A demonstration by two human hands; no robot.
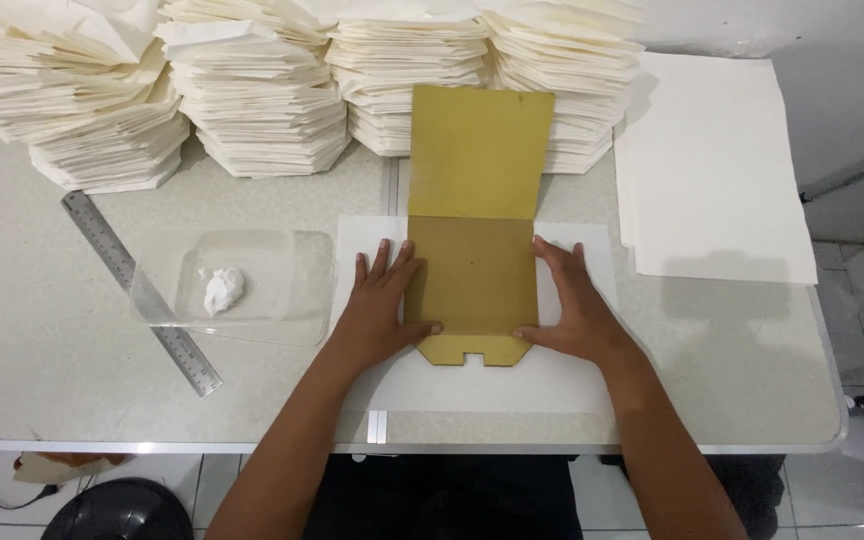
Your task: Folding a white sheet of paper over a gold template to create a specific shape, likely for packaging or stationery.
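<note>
Left hand (384,305) and right hand (570,310) are pressing flat, open, beside the cardboard template (474,290) on the white paper sheet (372,240); uneven pressure could skew it.

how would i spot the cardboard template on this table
Start at the row of folded white paper stacks along the table's far edge. Before them, on a white sheet, lies the template between both hands; it is the only mustard-brown piece, notched at its near edge.
</note>
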